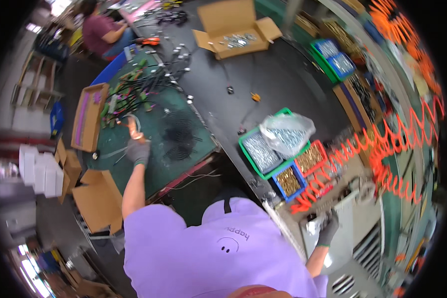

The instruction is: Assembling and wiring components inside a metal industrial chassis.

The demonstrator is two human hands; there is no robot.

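Observation:
My left hand [138,146], in a grey glove with bare fingertips, reaches over a green mat [159,171]. Its fingers look closed, and a thin pale cable [136,118] curves beside them; blur hides what exactly they hold. Just beyond lies a heap of black cables [129,97] with green and purple parts. A coil of black cable [178,131] rests to the right of this hand. Far to the right, my right hand [329,229], also gloved in grey, is at a light metal plate [340,233], beside a shiny metal piece [313,226]. Its fingers are too blurred to read.
Trays of small metal parts [262,151], one under a clear plastic bag [288,131], stand on the dark bench. Orange coiled hoses [377,144] hang at right. Cardboard boxes [233,30] stand at the back and left [102,198]. Another person [102,32] sits at far left.

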